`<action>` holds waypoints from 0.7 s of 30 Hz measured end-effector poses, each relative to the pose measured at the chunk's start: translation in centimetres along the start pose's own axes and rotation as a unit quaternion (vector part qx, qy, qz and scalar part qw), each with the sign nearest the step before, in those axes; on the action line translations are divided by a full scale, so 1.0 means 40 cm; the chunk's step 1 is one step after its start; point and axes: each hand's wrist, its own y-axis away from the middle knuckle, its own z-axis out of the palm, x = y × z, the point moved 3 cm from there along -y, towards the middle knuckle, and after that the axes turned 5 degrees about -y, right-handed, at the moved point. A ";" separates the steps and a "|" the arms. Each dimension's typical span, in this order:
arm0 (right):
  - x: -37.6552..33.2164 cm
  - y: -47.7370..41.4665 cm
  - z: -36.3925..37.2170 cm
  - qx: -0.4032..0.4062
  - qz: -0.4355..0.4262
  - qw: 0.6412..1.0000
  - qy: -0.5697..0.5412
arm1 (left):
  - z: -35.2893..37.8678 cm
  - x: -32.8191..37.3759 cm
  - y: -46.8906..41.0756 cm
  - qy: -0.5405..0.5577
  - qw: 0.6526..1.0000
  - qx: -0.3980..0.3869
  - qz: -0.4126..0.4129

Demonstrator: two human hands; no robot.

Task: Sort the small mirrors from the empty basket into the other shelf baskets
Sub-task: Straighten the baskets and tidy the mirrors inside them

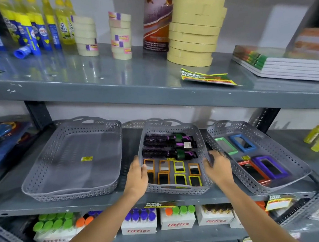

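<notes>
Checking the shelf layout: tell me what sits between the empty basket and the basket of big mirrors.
Head view: the middle basket, gripped by both hands, holding hairbrushes and small mirrors.

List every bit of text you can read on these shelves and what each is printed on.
"FEVI GUM": yellow glue bottle, top shelf.
"SUPER MARKET": green and yellow flyer, top shelf.
"SUPER MARKET": shelf-edge tag, under the middle basket.
"fitfizz": white boxes, bottom shelf.
Unreadable: yellow sticker in the empty basket, tape roll labels, tall can.
</notes>
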 end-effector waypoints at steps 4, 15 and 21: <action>0.096 0.035 0.041 -0.065 0.156 0.971 -0.171 | 0.003 0.012 0.016 0.064 0.996 0.001 -0.056; 0.135 0.013 0.070 -0.079 0.167 0.947 -0.263 | 0.030 0.007 0.048 0.067 0.992 0.030 -0.101; 0.096 -0.009 0.014 -0.064 -0.009 0.993 -0.103 | 0.029 0.012 0.053 0.054 0.994 0.036 -0.089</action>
